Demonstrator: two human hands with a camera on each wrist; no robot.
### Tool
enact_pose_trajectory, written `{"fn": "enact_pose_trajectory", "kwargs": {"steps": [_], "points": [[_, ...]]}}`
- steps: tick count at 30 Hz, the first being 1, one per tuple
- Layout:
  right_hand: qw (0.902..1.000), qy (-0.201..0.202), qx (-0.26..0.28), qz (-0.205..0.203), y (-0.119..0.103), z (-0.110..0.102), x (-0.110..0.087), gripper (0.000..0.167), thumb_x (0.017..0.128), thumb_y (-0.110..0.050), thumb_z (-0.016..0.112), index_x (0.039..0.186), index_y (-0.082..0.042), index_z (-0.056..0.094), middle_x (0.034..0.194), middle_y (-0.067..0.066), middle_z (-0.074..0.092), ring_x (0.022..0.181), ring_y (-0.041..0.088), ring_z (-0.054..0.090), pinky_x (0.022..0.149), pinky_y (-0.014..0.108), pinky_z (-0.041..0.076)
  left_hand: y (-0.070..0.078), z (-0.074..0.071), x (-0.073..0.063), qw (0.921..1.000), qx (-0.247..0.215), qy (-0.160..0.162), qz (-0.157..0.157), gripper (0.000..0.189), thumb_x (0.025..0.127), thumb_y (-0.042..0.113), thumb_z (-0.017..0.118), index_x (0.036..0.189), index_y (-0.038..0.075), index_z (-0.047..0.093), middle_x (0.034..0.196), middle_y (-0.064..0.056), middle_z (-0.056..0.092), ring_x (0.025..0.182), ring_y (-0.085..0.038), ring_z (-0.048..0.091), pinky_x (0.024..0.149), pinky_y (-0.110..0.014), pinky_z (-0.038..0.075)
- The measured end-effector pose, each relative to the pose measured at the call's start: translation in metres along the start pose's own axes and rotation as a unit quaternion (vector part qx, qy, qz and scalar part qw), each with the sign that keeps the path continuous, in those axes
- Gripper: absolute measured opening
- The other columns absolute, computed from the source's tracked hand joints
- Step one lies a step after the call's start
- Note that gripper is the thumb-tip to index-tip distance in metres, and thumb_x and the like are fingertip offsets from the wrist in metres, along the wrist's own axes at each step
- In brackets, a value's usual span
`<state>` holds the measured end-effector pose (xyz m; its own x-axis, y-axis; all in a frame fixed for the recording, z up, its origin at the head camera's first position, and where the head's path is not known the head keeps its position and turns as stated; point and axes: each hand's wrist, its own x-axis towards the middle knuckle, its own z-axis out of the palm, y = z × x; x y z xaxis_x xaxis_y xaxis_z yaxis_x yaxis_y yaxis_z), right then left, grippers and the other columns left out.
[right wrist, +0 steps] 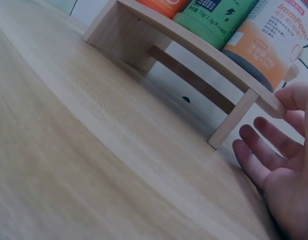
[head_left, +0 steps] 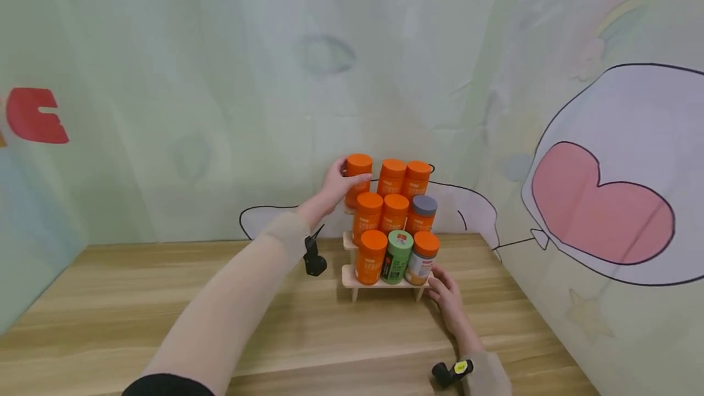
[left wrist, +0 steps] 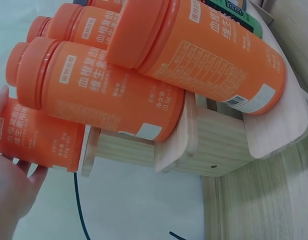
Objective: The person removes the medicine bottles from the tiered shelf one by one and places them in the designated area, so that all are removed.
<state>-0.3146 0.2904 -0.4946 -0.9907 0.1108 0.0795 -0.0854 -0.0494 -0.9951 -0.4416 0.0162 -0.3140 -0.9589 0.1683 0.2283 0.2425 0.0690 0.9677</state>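
Observation:
A stepped wooden rack (head_left: 385, 285) bears orange-capped jars in three tiers. At the top tier's left end, my left hand (head_left: 333, 187) grips an orange jar (head_left: 359, 164), thumb across its front. The left wrist view shows that jar (left wrist: 39, 135) with its base at the end of the top shelf (left wrist: 90, 152). My right hand (head_left: 450, 301) is at the bottom shelf's right end; in the right wrist view its thumb and forefinger pinch the shelf tip (right wrist: 272, 102), the other fingers loosely bent below. Beside that tip stands a white-and-orange jar (right wrist: 274, 37).
A green jar (head_left: 397, 256) stands mid bottom tier, and a grey-capped jar (head_left: 422, 214) ends the middle tier at right. The wooden table (head_left: 308, 335) meets a printed cloth backdrop (head_left: 220, 109) close behind the rack and another wall at right.

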Motion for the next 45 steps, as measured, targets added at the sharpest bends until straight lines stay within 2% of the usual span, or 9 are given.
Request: {"fn": "enact_pose_trajectory", "kwargs": {"steps": [3,8,11,20,27,38,45], "points": [[1.0000,0.000,0.002,-0.001,0.000,0.000,0.000,0.049,0.099,-0.003,0.042,0.142,0.015,0.028,0.139,0.021,0.039,0.093,-0.003,0.055,0.080,0.020,0.052,0.001,-0.005,-0.003,0.9999,0.000,0.014,0.009,0.065,0.088,0.025,0.074,0.143,0.008,0.042,0.139,-0.014,0.052,0.124,-0.032,0.051,0.108,-0.046,0.043],[0.9999,0.005,0.005,-0.007,-0.001,0.000,0.000,0.046,0.098,-0.002,0.043,0.140,0.015,0.032,0.126,0.007,0.048,0.091,-0.001,0.057,0.079,0.020,0.053,0.005,-0.017,-0.009,0.9989,-0.003,0.039,0.027,0.066,0.087,0.025,0.075,0.143,0.009,0.043,0.139,-0.013,0.053,0.124,-0.031,0.051,0.107,-0.046,0.044],[0.9999,0.005,0.006,-0.007,-0.001,0.000,-0.001,0.045,0.098,-0.003,0.044,0.139,0.014,0.033,0.122,0.004,0.048,0.091,-0.001,0.057,0.079,0.020,0.053,0.006,-0.024,-0.012,0.9979,-0.005,0.054,0.034,0.067,0.087,0.026,0.075,0.143,0.010,0.043,0.140,-0.013,0.053,0.126,-0.030,0.051,0.109,-0.046,0.043],[1.0000,0.000,-0.009,0.003,-0.003,-0.001,-0.001,0.046,0.100,-0.005,0.042,0.141,0.012,0.031,0.137,0.021,0.040,0.093,-0.003,0.055,0.081,0.019,0.052,-0.005,-0.040,-0.021,0.9962,-0.006,0.079,0.036,0.068,0.086,0.021,0.076,0.144,0.010,0.043,0.141,-0.013,0.051,0.130,-0.031,0.049,0.111,-0.047,0.040],[0.9998,-0.002,-0.011,-0.014,0.000,-0.001,0.001,0.046,0.100,-0.006,0.044,0.140,0.015,0.031,0.136,0.025,0.039,0.094,-0.003,0.055,0.080,0.018,0.052,-0.027,-0.043,-0.037,0.9972,-0.010,0.072,0.016,0.066,0.088,0.017,0.074,0.145,0.007,0.042,0.141,-0.016,0.051,0.130,-0.033,0.049,0.111,-0.049,0.040],[0.9998,0.003,-0.013,-0.013,-0.001,0.000,0.000,0.045,0.099,-0.006,0.045,0.138,0.013,0.034,0.125,0.013,0.047,0.091,0.001,0.056,0.080,0.020,0.053,-0.083,-0.037,-0.057,0.9971,0.033,0.064,-0.021,0.068,0.085,0.012,0.076,0.144,0.002,0.043,0.141,-0.021,0.051,0.132,-0.037,0.048,0.111,-0.051,0.039],[0.9997,0.002,-0.024,-0.005,-0.002,0.001,-0.002,0.046,0.100,-0.006,0.044,0.140,0.012,0.033,0.131,0.020,0.044,0.093,0.000,0.056,0.081,0.019,0.052,-0.106,-0.033,-0.065,0.9967,0.030,0.066,-0.037,0.070,0.083,0.009,0.077,0.143,-0.001,0.043,0.142,-0.023,0.050,0.133,-0.038,0.046,0.113,-0.051,0.036]]}}
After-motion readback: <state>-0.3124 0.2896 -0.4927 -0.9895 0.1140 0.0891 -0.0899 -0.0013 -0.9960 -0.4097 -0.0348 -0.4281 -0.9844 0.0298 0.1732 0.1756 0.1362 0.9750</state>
